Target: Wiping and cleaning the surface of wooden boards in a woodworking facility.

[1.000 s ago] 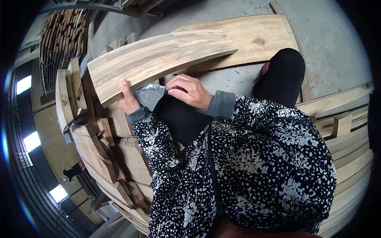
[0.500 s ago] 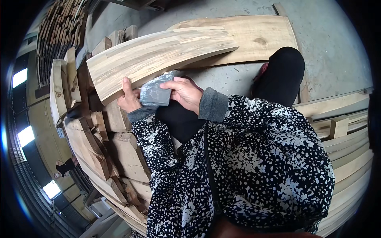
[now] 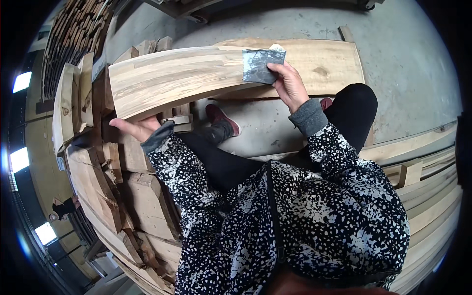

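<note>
Over right end of board, grey sheet gripped between thumb and fingers of right hand. Sheet squarish, creased, mottled with pale scuffs; pale corner showing at top. Board pale, built of joined strips, streaked grey-brown, near edge shadowed. Left hand placed at board's near left edge, thumb stretched out, other fingers partly hidden; grip cannot be told. Plank seen beyond.

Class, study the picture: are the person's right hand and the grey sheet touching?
Touching. The head view shows it: the right hand grips the grey sheet at its right side, the thumb lying over the sheet's face.
</note>
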`<state>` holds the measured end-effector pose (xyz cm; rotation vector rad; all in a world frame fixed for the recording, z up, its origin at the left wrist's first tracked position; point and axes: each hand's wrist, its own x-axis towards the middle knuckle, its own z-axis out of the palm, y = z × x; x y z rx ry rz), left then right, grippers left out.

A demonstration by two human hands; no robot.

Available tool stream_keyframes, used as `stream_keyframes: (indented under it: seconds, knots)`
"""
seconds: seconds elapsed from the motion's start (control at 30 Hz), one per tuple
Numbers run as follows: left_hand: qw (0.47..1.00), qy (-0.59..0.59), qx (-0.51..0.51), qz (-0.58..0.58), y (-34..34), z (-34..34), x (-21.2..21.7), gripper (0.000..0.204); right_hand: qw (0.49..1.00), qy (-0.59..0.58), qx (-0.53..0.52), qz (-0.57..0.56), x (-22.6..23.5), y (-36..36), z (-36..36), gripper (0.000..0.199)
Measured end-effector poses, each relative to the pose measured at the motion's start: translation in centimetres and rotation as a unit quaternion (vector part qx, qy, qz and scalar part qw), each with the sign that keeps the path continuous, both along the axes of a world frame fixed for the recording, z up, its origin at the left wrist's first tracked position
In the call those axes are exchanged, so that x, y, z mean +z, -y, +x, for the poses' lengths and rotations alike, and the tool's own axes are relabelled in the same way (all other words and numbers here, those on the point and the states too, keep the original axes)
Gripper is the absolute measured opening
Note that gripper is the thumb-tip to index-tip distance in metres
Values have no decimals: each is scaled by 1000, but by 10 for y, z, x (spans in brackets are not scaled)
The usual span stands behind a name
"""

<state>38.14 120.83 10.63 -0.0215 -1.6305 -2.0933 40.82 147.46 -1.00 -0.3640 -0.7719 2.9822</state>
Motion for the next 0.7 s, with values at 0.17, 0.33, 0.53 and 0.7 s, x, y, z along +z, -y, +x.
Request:
stream_keyframes:
  seconds: [0.17,0.33,0.53,0.7]
  knots:
    - [990,-41,15,133,36,-31,-15,75,967,-23,-27,254,-22,15,-29,27]
    - [977,-6,-2,213,55,-30,-22,70,815,-83,-70,568,-51,78,-66,34]
    - [955,-19,-13,296,85,-19,-25,62,732,-268,-49,624,47,238,-62,45]
    - [967,18,45,250,76,-28,-20,56,706,-369,7,604,81,250,-62,49]
